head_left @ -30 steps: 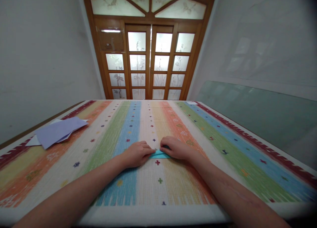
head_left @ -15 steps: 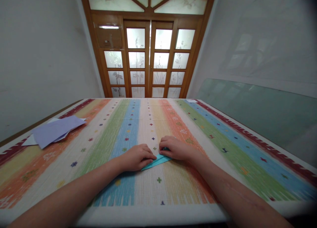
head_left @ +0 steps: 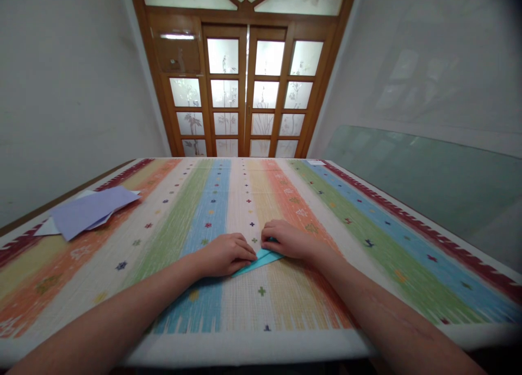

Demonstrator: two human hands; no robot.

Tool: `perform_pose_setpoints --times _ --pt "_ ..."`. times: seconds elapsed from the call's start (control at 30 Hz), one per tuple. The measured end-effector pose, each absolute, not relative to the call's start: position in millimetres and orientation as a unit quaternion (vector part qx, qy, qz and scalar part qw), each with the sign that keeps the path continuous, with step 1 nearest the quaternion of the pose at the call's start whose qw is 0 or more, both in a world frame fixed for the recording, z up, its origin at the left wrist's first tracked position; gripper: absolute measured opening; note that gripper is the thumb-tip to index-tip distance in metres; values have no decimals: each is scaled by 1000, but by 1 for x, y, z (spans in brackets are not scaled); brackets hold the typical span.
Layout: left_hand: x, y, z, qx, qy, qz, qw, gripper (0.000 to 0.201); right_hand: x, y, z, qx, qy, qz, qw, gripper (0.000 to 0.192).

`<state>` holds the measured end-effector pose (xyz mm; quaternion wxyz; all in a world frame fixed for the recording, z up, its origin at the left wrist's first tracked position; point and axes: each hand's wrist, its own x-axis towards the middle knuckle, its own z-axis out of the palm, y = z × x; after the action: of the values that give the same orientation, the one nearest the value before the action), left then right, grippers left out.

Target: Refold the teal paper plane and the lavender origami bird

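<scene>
A narrow strip of folded turquoise paper [head_left: 263,259] lies slantwise on the striped tablecloth [head_left: 167,244], close to the table's front. My left hand [head_left: 229,254] is closed on its left end, thumb and fingers pressed together there. At the right end my right hand [head_left: 287,238] pinches the upper edge, its fingers curled. A small gap separates the two hands, and the paper shows between them. Both palms hide parts of the sheet.
Lilac and white paper sheets [head_left: 95,211] lie in a loose pile at the left. A small white piece [head_left: 316,162] sits at the far right edge. Beyond the table stand wooden glazed doors [head_left: 247,92]; a greenish glass panel [head_left: 428,174] leans along the right wall.
The whole view has tilted slightly, so everything sits a little higher. Both hands keep their hold on the turquoise paper, with a bit more of it showing between them.
</scene>
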<state>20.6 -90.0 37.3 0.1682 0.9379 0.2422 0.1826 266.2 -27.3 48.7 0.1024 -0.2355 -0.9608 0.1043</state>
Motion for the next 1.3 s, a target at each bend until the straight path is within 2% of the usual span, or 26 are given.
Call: perform_pose_setpoints --times 0.53,1.3 --pt "9 -83 42 942 200 157 217 19 264 -28 48 -248 -958 100 100 18" --pt "8 -85 43 925 251 144 248 17 265 -28 48 -245 -960 93 98 18"
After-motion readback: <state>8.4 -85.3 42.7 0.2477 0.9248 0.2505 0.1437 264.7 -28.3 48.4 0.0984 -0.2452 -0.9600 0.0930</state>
